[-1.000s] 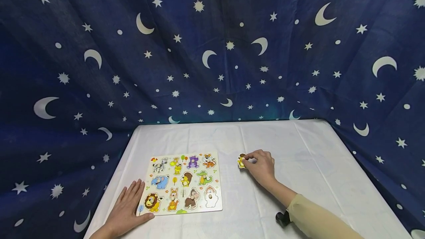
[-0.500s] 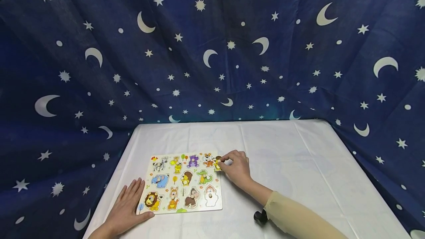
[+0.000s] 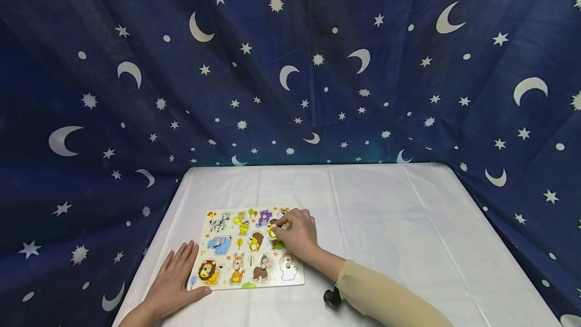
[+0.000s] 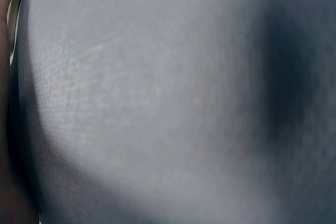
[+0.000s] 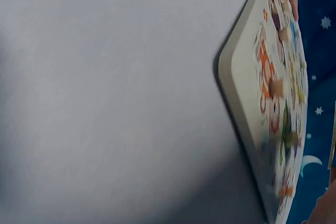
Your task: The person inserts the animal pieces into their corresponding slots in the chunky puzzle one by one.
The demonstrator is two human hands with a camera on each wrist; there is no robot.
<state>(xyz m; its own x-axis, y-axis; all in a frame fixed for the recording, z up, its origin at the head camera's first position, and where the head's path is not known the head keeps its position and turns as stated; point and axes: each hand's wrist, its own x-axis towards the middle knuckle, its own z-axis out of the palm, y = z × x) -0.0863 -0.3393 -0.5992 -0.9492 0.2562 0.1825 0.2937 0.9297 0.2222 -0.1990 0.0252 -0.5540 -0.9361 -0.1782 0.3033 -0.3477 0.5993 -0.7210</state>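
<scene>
A wooden knob puzzle board (image 3: 227,285) with colourful animals lies on the table. My left hand (image 3: 171,280) rests flat at its left edge, fingers spread, thumb along the near left corner. Above the board's right side, my right hand (image 3: 298,233) pinches a small yellow and brown hedgehog puzzle piece (image 3: 272,230) between thumb and fingers. The piece overlaps the crocodile and tiger area in the head view. A matching hedgehog picture (image 3: 255,241) shows in the middle of the board. In the right wrist view, fingers (image 5: 323,205) and the piece's edge appear at the far right.
Around the hedgehog picture are a lion (image 3: 209,272), an elephant (image 3: 220,245), a kangaroo (image 3: 237,269) and other animals with knobs. A white cloth covers the table (image 3: 386,226). Behind it hangs a dark blue curtain (image 3: 254,74) with moons and stars.
My right hand has carried the hedgehog piece leftward, from the bare cloth right of the board to over its right side. The left hand has stayed in place.
</scene>
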